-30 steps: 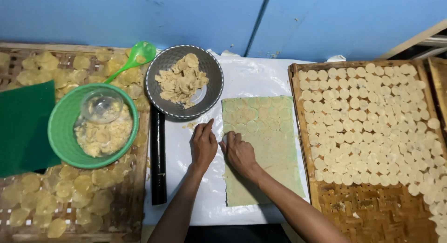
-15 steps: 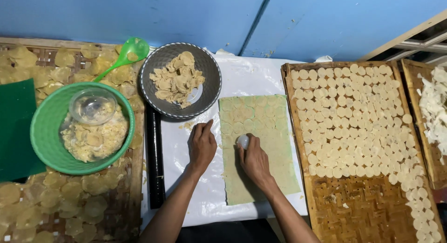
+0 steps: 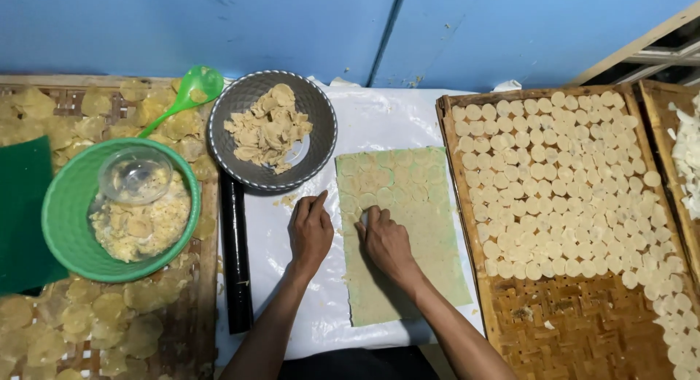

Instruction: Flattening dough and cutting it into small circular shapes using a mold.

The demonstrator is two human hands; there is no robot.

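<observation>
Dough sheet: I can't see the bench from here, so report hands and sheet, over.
Right hand pressing on dough sheet, left hand flat on white plastic beside it. Sheet scored with circles. Nothing blocking.

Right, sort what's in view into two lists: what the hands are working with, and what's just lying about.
In use:
left hand, flat on the white sheet
right hand, pressing on the dough sheet
woven tray of cut rounds
grey bowl of scraps

Lying about:
green bowl
green scoop
black roller
</observation>
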